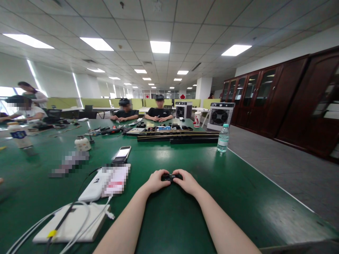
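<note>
Both my hands meet over the green table (169,215), straight ahead of me. Between them is a small black object (171,177), too small and too covered by fingers for me to name its kind. My left hand (158,180) grips its left end, with thumb in front and fingers behind. On the right end, my right hand (185,180) holds it in the same pinching way. The object sits low, at or just above the tabletop; I cannot tell which.
Left of my arms lie a white power bank (92,187), a phone (124,153), and a white box (71,222) under looped cables. A water bottle (223,138) stands at the right edge. Long black rails (194,140) lie ahead. Several people sit or stand beyond.
</note>
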The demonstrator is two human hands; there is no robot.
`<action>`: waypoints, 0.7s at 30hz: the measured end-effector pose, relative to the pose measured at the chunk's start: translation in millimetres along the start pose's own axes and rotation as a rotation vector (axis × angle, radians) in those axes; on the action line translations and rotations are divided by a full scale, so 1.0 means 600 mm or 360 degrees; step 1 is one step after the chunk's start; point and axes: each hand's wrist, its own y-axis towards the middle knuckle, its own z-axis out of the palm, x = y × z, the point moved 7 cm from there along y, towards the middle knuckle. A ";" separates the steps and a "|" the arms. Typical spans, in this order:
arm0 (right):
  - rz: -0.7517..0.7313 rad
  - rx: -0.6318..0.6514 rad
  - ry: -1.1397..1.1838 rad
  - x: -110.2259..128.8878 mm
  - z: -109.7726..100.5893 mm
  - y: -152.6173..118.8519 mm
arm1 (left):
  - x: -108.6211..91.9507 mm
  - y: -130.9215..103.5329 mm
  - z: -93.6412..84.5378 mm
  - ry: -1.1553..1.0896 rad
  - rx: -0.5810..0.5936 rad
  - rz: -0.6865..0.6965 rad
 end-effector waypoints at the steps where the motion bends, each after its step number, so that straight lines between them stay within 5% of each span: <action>1: 0.0013 -0.0018 0.0029 -0.003 -0.002 0.001 | 0.000 0.000 0.000 0.0000 -0.0001 0.0002; 21: 0.0163 -0.0284 0.0362 -0.064 -0.036 0.017 | -0.007 -0.002 -0.002 0.0003 -0.0001 -0.0014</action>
